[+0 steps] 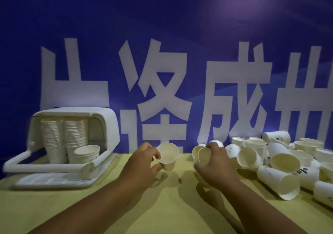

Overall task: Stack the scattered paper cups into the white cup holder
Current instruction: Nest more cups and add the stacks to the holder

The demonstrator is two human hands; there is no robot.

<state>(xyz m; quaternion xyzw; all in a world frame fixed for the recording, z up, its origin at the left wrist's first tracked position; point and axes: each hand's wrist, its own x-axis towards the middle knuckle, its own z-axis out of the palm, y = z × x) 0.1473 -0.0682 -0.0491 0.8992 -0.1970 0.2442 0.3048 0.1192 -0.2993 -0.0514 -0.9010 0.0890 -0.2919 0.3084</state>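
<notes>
Paper cups point(281, 163) heaped at table point(162, 206) right, left hand point(144, 161) pinching one upright cup point(168, 157), right hand point(214, 161) closed on tilted cup point(203, 155), white cup holder point(108, 123) far left holding stacks point(64, 136).

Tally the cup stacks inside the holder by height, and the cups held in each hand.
Tall stacks in the white cup holder: 2
Short stack: 1
Cup in left hand: 1
Cup in right hand: 1
Total: 5

Blue backdrop point(162, 26): large white Chinese characters, "成" legible. Paper cup point(304, 175): "%" mark.
</notes>
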